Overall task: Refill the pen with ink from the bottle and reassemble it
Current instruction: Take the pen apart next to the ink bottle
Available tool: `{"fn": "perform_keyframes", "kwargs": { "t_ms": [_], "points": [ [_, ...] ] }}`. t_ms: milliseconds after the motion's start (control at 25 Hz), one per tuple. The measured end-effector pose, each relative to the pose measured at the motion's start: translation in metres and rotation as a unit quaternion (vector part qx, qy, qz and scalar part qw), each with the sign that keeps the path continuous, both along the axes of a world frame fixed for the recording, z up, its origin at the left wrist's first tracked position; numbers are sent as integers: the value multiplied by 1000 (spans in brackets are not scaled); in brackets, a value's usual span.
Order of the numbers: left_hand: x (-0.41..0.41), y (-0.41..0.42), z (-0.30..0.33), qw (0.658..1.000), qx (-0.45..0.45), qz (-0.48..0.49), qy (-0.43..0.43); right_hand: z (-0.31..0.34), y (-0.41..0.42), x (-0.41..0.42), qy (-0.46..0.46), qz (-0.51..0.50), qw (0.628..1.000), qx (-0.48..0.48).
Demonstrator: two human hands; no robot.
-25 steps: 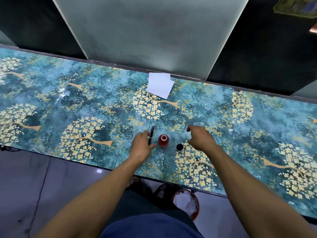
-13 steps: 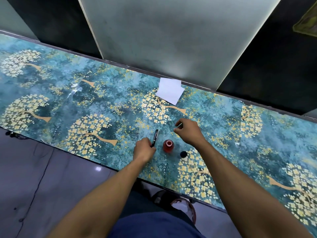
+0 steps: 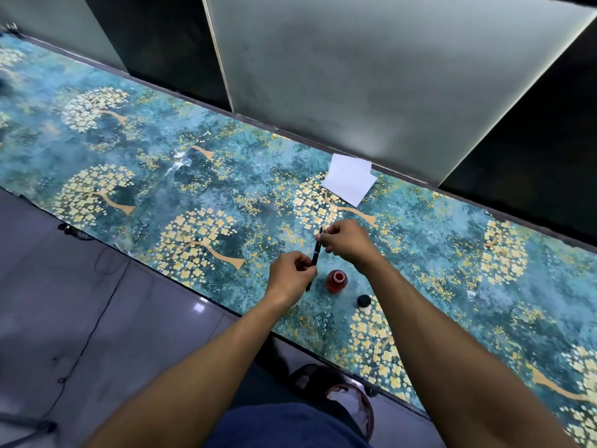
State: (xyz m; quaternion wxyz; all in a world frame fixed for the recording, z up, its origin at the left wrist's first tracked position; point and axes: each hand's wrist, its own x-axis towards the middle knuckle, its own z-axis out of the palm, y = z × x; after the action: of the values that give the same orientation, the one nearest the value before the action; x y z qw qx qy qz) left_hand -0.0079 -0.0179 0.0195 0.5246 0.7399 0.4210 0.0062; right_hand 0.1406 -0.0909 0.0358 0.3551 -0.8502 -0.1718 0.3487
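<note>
Both hands on the pen, bottle standing open

The left hand (image 3: 290, 276) pinches the lower barrel of the pen (image 3: 315, 257), the right hand (image 3: 344, 242) grips its upper end – held just above the table (image 3: 193, 176), beside the uncapped red ink bottle (image 3: 337, 281) and its black cap (image 3: 364, 301). Looks early to me – pen not yet apart, so filling and reassembly remain

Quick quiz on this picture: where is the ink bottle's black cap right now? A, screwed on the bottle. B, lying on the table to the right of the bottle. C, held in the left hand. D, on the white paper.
B: the black cap lies on the table just right of the open red ink bottle, while both hands hold the pen.
</note>
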Motion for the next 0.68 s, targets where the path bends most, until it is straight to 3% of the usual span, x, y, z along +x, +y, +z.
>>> {"fn": "perform_keyframes", "kwargs": {
  "t_ms": [280, 560, 680],
  "points": [
    [-19, 0, -13, 999, 4, -12, 36, -18, 5, 5, 87, -109, 990, 20],
    [-33, 9, -12, 999, -2, -13, 48, -41, 1, 17, -12, -59, 992, -111],
    [-33, 20, -9, 999, -1, -1, 36, -47, 3, 15, -39, -76, 989, -118]
  ]
}}
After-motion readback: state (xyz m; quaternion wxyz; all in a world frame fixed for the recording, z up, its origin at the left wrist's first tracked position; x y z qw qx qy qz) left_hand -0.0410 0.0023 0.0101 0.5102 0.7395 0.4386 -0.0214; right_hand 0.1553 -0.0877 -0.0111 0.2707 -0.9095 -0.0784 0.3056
